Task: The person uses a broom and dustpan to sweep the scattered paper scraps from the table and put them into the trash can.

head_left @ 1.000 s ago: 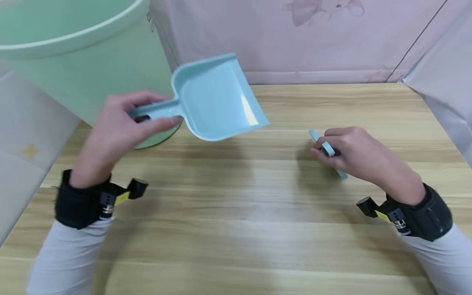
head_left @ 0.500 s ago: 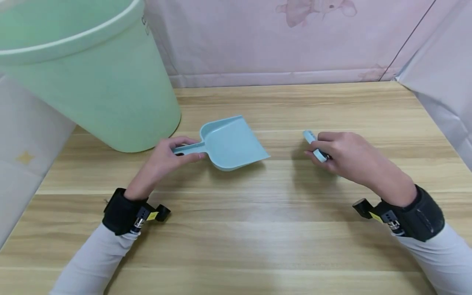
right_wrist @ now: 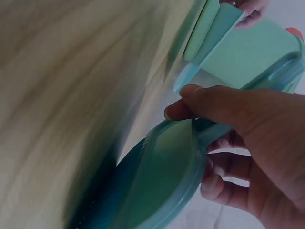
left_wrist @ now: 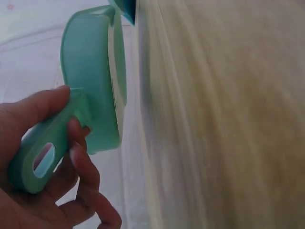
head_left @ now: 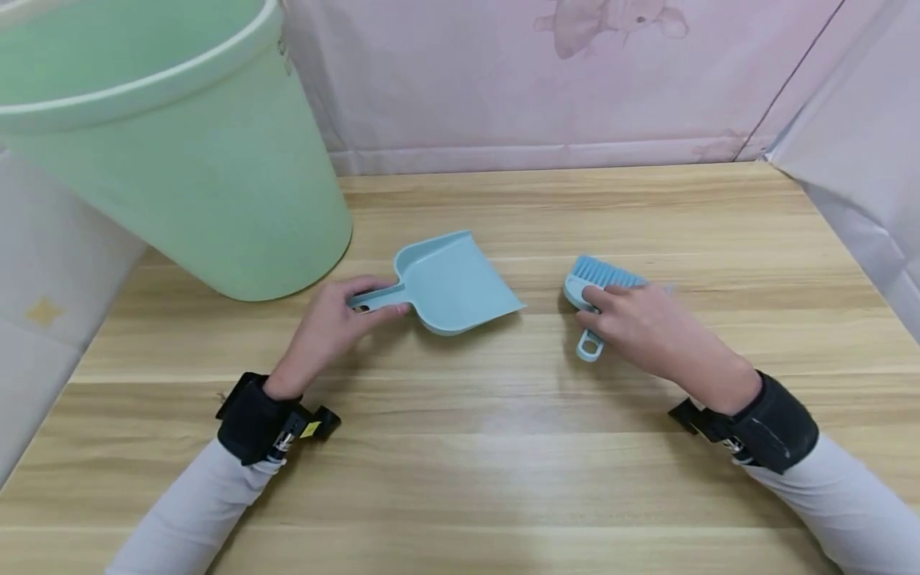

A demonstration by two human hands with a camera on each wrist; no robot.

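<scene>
A light blue dustpan (head_left: 456, 283) lies low on the wooden table (head_left: 460, 447), its open lip turned to the right. My left hand (head_left: 381, 297) grips its short handle from the left; in the left wrist view, thumb and fingers wrap the handle (left_wrist: 43, 152) below the pan (left_wrist: 95, 95). A small blue brush (head_left: 602, 274) lies to the right of the pan, bristles pointing away from me. My right hand (head_left: 585, 307) holds the brush by its back, with the looped handle end (head_left: 589, 347) sticking out. In the right wrist view, the fingers curl round the brush (right_wrist: 164, 179).
A large pale green bucket (head_left: 180, 160) stands tilted at the table's back left, close behind the dustpan. A pink sheet (head_left: 546, 80) walls the back and right sides. Bare wood stretches between my arms and the table's front edge.
My left hand has brought the dustpan down from beside the bucket to the table. My right hand has turned the brush over, so its bristles and looped handle now show.
</scene>
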